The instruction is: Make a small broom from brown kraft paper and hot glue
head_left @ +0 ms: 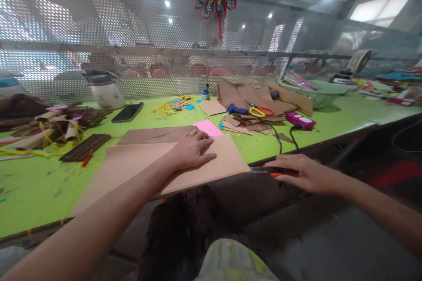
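Note:
My left hand [193,148] lies flat on a light brown cardboard sheet [136,164], fingers stretched out, with a ring on one finger. The sheet's front edge overhangs the table edge. Under its far side lie a darker brown piece [148,135] and a pink paper [207,127]. Past the table's front edge, my right hand [306,172] is closed around what looks like a utility knife [285,171] with a black and orange handle. Its metal tip points left, at the sheet's right corner; whether it touches the cardboard I cannot tell.
On the green table [39,202], scissors [260,111], a blue glue gun [237,109] and cardboard scraps [244,127] lie ahead, with a corded magenta box [300,120]. A phone [127,113], a white jug [105,92] and cardboard rolls [36,138] are left; a green basket [325,92] stands right.

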A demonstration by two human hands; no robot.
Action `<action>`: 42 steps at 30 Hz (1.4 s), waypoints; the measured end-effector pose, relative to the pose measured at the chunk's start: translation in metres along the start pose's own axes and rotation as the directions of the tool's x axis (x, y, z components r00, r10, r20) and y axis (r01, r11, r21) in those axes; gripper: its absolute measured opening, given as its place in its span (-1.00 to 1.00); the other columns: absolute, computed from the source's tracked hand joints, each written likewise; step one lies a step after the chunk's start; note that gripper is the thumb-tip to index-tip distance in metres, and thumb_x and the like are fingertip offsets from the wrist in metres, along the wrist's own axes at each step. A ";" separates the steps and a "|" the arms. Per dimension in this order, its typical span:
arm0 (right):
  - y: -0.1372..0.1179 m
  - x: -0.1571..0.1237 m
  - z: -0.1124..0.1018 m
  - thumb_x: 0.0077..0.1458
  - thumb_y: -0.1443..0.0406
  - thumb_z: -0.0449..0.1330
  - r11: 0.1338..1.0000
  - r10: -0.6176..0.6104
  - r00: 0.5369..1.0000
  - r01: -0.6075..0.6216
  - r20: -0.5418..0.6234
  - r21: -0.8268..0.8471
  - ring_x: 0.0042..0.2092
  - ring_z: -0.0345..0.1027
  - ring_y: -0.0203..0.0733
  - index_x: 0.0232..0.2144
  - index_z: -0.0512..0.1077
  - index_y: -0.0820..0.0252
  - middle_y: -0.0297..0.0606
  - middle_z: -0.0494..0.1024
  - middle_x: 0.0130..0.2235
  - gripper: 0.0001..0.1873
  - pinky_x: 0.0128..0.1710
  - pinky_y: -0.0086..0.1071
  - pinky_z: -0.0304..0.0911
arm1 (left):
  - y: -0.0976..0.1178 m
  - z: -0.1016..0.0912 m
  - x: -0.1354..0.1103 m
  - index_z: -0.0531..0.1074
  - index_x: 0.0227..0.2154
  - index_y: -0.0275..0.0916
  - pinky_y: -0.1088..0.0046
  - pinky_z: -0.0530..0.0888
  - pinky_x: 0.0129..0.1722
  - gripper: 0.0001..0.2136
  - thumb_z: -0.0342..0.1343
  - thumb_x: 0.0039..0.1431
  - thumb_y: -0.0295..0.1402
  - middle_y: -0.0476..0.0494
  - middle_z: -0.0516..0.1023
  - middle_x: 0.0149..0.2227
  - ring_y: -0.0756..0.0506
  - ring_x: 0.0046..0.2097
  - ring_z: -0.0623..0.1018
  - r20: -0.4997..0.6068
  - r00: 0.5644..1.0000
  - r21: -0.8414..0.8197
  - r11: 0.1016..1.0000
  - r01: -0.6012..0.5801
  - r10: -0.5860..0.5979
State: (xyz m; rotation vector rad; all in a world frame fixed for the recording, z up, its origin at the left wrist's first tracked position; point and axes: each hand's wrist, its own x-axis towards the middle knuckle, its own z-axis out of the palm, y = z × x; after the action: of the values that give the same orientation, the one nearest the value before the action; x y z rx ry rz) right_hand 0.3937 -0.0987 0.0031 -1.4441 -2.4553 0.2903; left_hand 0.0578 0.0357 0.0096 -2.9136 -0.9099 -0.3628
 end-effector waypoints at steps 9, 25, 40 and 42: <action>-0.024 -0.002 -0.004 0.16 0.26 0.11 0.997 -0.063 0.996 0.060 -0.059 -0.054 -0.07 0.46 -0.05 0.00 0.45 0.08 -0.12 0.56 -0.10 -0.65 -0.12 -0.28 0.39 | 0.001 -0.001 0.000 0.39 0.03 -0.21 0.18 0.20 0.06 -0.51 -0.10 0.21 0.01 -0.25 0.39 0.02 -0.26 0.04 0.29 -0.014 1.000 0.018 1.000 -0.006 0.007; -0.029 -0.020 0.012 0.19 0.25 0.09 0.991 0.007 0.995 -0.019 -0.095 -0.134 0.03 0.38 -0.03 0.05 0.38 0.07 -0.15 0.52 -0.04 -0.63 -0.03 -0.18 0.33 | -0.001 0.003 -0.001 0.41 0.03 -0.22 0.15 0.22 0.06 -0.50 -0.10 0.22 0.01 -0.23 0.42 0.01 -0.26 0.02 0.31 -0.033 0.999 0.024 1.000 -0.008 0.009; -0.069 0.015 0.020 0.22 0.30 0.06 0.998 -0.036 0.998 0.038 -0.051 0.045 -0.03 0.39 -0.14 0.04 0.36 0.13 -0.15 0.51 -0.06 -0.66 -0.03 -0.28 0.31 | 0.000 0.004 -0.002 0.41 0.02 -0.18 0.15 0.23 0.03 -0.51 -0.10 0.20 0.02 -0.24 0.41 -0.01 -0.26 0.00 0.32 -0.047 0.999 0.036 0.999 -0.003 0.004; -0.074 0.016 0.020 0.21 0.30 0.07 0.998 -0.025 0.999 0.028 -0.047 0.058 -0.02 0.39 -0.14 0.04 0.37 0.14 -0.15 0.52 -0.06 -0.66 -0.02 -0.29 0.30 | 0.000 0.004 -0.002 0.42 0.02 -0.19 0.15 0.23 0.04 -0.51 -0.10 0.20 0.02 -0.24 0.41 -0.01 -0.26 0.00 0.32 -0.047 0.999 0.032 0.999 -0.003 0.004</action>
State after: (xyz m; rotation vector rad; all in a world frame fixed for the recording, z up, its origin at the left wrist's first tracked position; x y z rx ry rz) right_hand 0.3186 -0.1208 0.0097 -1.3776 -2.4068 0.3171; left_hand 0.0577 0.0351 0.0049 -2.8645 -0.8956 -0.4111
